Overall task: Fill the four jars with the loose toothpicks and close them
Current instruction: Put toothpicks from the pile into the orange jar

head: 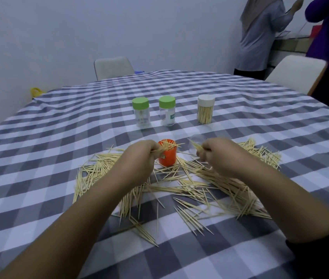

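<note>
Feeding a bundle tips-first works best: left hand [141, 156] pinches toothpicks [179, 188] at the orange jar [167, 155], open and part-filled; right hand [218, 156] grips another bunch. Behind, two green-lidded jars [140, 111] look nearly empty; the white-lidded jar [206, 109] is full. More lie across the table [39, 137].
</note>
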Demonstrator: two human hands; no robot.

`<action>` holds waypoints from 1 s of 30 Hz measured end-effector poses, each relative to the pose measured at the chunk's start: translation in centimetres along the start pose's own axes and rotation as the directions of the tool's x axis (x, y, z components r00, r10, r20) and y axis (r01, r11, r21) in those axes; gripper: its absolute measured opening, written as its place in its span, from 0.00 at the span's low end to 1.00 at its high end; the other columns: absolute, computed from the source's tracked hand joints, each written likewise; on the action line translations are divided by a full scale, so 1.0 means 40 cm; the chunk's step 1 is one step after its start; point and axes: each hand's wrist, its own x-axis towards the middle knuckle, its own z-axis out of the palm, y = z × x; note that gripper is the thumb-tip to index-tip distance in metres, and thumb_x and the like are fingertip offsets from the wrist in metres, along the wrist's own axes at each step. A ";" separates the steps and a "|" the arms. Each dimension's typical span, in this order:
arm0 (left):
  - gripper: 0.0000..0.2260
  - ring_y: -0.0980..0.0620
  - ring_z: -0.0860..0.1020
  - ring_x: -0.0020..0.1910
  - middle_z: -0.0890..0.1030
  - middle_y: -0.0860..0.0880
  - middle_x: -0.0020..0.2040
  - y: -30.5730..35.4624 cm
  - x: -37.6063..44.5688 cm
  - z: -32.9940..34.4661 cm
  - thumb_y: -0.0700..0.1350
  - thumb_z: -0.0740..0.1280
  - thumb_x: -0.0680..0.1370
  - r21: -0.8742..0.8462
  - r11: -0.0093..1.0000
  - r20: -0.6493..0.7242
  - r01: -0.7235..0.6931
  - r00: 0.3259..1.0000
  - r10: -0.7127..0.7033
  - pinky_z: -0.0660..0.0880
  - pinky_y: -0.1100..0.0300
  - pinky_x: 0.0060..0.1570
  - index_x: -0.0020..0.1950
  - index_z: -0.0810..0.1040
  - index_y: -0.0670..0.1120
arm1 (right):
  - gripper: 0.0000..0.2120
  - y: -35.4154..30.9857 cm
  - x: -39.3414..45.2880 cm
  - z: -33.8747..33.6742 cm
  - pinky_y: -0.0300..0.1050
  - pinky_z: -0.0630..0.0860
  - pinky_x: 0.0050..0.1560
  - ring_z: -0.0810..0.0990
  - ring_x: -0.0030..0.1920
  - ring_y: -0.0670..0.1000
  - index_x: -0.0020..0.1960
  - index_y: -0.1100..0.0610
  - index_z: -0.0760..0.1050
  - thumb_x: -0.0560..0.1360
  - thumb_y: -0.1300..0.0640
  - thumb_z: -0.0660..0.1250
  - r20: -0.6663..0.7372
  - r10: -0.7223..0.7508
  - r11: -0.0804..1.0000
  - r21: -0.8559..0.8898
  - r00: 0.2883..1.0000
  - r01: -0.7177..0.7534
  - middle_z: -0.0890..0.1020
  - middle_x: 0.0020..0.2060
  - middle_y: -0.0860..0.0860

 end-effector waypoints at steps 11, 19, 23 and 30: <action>0.07 0.54 0.82 0.46 0.84 0.53 0.45 -0.033 0.095 -0.018 0.42 0.60 0.81 -0.690 0.723 -0.205 0.030 0.950 -0.235 0.76 0.54 0.51 0.51 0.77 0.49 | 0.08 -0.051 0.122 -0.028 0.54 0.77 0.53 0.83 0.43 0.54 0.45 0.56 0.75 0.80 0.60 0.59 -0.056 0.047 0.632 0.775 0.997 0.014 0.83 0.40 0.53; 0.07 0.56 0.79 0.53 0.85 0.55 0.48 -0.056 0.092 0.018 0.48 0.62 0.80 -0.856 0.517 -0.218 -0.008 0.911 -0.349 0.71 0.59 0.53 0.48 0.79 0.52 | 0.09 -0.055 0.144 0.062 0.48 0.79 0.51 0.83 0.45 0.49 0.46 0.54 0.74 0.81 0.61 0.57 -0.325 0.149 0.393 0.886 0.934 0.246 0.82 0.42 0.52; 0.10 0.52 0.75 0.58 0.83 0.54 0.54 -0.025 0.082 0.025 0.51 0.62 0.79 -0.899 0.434 -0.118 0.055 0.924 -0.363 0.74 0.62 0.33 0.55 0.79 0.49 | 0.09 -0.065 0.153 0.081 0.50 0.79 0.52 0.83 0.49 0.52 0.46 0.53 0.74 0.81 0.60 0.57 -0.324 0.092 0.385 0.884 0.942 0.266 0.83 0.45 0.53; 0.10 0.59 0.74 0.50 0.79 0.63 0.43 -0.036 0.088 0.050 0.52 0.67 0.76 -0.895 0.432 -0.042 0.113 0.941 -0.335 0.72 0.48 0.59 0.53 0.83 0.51 | 0.07 -0.075 0.151 0.114 0.54 0.74 0.60 0.80 0.54 0.49 0.47 0.49 0.74 0.80 0.57 0.59 -0.249 0.009 0.530 0.822 0.969 0.206 0.84 0.47 0.48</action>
